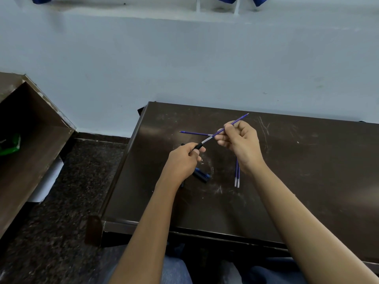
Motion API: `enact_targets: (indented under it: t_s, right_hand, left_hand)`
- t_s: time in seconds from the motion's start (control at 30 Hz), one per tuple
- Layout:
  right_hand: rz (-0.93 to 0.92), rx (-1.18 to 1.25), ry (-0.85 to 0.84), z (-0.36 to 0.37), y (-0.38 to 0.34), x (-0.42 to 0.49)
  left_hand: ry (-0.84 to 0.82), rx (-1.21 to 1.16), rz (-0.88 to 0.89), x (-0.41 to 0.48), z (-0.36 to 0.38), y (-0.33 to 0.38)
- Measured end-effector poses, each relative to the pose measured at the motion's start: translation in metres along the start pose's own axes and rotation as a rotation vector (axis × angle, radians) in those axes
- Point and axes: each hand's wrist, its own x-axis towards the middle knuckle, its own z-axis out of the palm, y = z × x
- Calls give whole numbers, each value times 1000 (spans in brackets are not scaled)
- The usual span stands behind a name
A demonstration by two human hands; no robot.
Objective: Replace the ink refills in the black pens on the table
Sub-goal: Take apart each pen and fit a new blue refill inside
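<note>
head view: the left hand (183, 159) is curled round a black pen barrel (198, 146), thumb on top, with only the barrel's open end showing past the fingers. a purple refill (239, 119) sticks out of that open end, its clear end at the mouth of the barrel. its long axis slants up and away to the right, with the writing tip pointing to the far right above the right hand (241, 144). the right hand pinches the refill near its middle between thumb and forefinger, the other fingers curled in below. both hands are held above the dark table (307, 181).

just beyond the left hand, a second refill (194, 133) lies flat, nearly crosswise, tip pointing left. under the right wrist, two more refills (236, 177) lie side by side, touching, and run towards the person. just right of the left wrist lie black pen parts (202, 175) with some blue on them; their exact shape is hard to tell.

far to the left of the left hand stands an open brown cabinet (41, 128), with something green (11, 142) inside it.
</note>
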Motion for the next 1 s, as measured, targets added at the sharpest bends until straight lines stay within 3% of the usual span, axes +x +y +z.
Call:
enact_targets:
  t_s: [0.17, 0.33, 0.43, 0.53, 0.63, 0.8, 1.0]
  right_hand:
    - [-22, -159, -88, 9, 2, -5]
    - [-37, -378, -288, 13, 12, -10]
    - [33, -384, -261, 11, 25, -8]
    - [57, -776, -214, 4, 48, -5]
    - [109, -1037, -295, 3, 70, -9]
    - [198, -1117, -292, 16, 85, -16]
    - [257, -1024, -201, 21, 83, -13]
  left_hand:
    - [-3, -3, 25, 2, 2, -1]
    - [17, 12, 19, 3, 1, -1]
    - [82, 27, 31, 4, -1, -3]
    - [100, -25, 33, 3, -1, -4]
    - [99, -24, 36, 4, 1, -4]
    - [77, 21, 38, 4, 1, -1]
    - [64, 48, 37, 3, 0, -1]
